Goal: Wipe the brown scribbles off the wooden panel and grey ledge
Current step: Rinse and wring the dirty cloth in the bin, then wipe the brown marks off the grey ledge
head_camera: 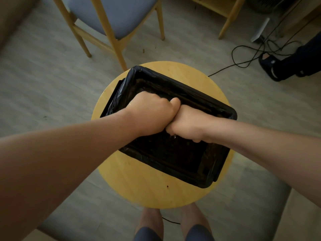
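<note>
A: Hands first, quick.
B: My left hand [151, 113] and right hand [189, 125] are both balled into fists, butted knuckle to knuckle and touching. The fingers are curled tight under. I cannot tell what's inside; nothing pokes out.
A: Cloth?
B: That's a guess, not a sighting. Fists pressed together like that read as wringing. There's a small wet glint just under the right hand, which fits.
A: Why there?
B: I'm holding them right above the tray [173, 160], inside its rim, so drips would land in it and not on the worktop [147, 190]. The tray is lined with a black bag pulled over its edges, probably to hold water. Its inside is too dark to read.
A: Tray placement?
B: It sits skewed on the round yellow worktop, with its right side reaching the edge. The worktop is low, with my legs [151, 221] just behind it, so I reach down and forward.
A: Panel, ledge, scribbles?
B: None are in view. I'd call this a squeeze-out step, not wiping. I can't judge progress.
A: Around?
B: A chair [112, 18] stands beyond the worktop, and a cable [243, 56] is looped on the floor at upper right. Someone's foot [271, 66] in a sandal is beside the cable. All are well apart from my hands.
A: Risk?
B: The tray is near the edge, so a hard downward push could shift it.
</note>
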### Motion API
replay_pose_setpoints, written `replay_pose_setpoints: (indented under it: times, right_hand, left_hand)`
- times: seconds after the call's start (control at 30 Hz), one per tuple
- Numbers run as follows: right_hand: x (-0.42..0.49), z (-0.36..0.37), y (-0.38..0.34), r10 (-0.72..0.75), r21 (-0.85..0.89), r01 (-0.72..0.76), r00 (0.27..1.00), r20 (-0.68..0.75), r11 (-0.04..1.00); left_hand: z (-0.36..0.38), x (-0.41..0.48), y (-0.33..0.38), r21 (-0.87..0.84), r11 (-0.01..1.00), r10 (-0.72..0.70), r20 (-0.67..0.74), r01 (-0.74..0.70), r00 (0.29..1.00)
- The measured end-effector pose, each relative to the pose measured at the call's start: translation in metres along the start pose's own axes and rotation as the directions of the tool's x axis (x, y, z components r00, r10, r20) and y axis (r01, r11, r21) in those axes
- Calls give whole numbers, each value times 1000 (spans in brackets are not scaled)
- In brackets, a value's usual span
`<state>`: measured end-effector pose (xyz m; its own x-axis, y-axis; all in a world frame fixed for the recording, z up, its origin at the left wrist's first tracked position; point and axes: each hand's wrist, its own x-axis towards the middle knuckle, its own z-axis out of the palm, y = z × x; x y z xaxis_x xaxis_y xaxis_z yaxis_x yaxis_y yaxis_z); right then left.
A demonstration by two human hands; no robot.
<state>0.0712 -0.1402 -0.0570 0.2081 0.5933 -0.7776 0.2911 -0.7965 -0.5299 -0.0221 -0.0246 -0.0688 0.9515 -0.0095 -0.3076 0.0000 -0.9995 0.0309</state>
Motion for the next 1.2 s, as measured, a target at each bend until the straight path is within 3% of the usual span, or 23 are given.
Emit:
replay_pose_setpoints:
  times: [0.1, 0.3, 0.47, 0.57, 0.63, 0.67, 0.7, 0.77, 0.83, 0.9, 0.97, 1.03, 1.1, 1.2]
  right_hand:
    - [-4, 1, -2, 78, 204, -94, 993, 85, 974]
    - [-19, 13, -7, 78, 449, -177, 970, 229, 876]
    - [-31, 12, -10, 30, 562, -183, 962, 271, 807]
    - [-40, 22, -15, 44, 436, -77, 995, 85, 897]
    - [-43, 27, -16, 39, 287, -20, 997, -59, 958]
    - [-41, 29, -11, 44, 321, -15, 996, -83, 947]
    - [-41, 28, -5, 50, 450, -15, 996, -67, 893]
    - [-43, 27, 0, 56, 739, -32, 998, -7, 673]
    - [-44, 28, 8, 91, 861, -24, 995, -26, 509]
    - [-45, 33, 16, 83, 887, 17, 995, -62, 462]
    - [-51, 34, 29, 31, 894, 81, 994, -105, 440]
    - [-67, 31, 53, -37, 918, 174, 984, -172, 356]
    - [-93, 23, 83, -85, 924, 279, 960, -266, 262]
    - [-134, 16, 142, -79, 896, 405, 914, -397, 184]
  left_hand:
    - [-6, 2, -10, 87, 991, 105, -31, -102, 994]
    - [-9, -7, -26, 131, 954, 282, -95, -269, 955]
    - [-22, -6, -33, 136, 928, 366, -179, -346, 913]
    - [-22, -13, -24, 106, 954, 286, -32, -281, 958]
    - [-20, -22, -28, -60, 996, 73, 82, -68, 994]
    - [-17, -25, -32, -168, 985, -23, 155, 49, 988]
    - [-14, -28, -36, -267, 953, -80, 232, 143, 970]
    - [-13, -32, -43, -411, 873, -106, 366, 263, 925]
    - [-20, -35, -45, -579, 717, -81, 483, 388, 872]
    - [-33, -37, -43, -774, 373, 1, 552, 512, 834]
    - [-45, -36, -33, -858, 38, 50, 514, 513, 856]
    - [-54, -29, -10, -887, -157, 54, 431, 434, 901]
    - [-60, -13, 26, -903, -216, 37, 373, 372, 927]
    - [-66, 22, 100, -933, -129, -24, 341, 335, 940]
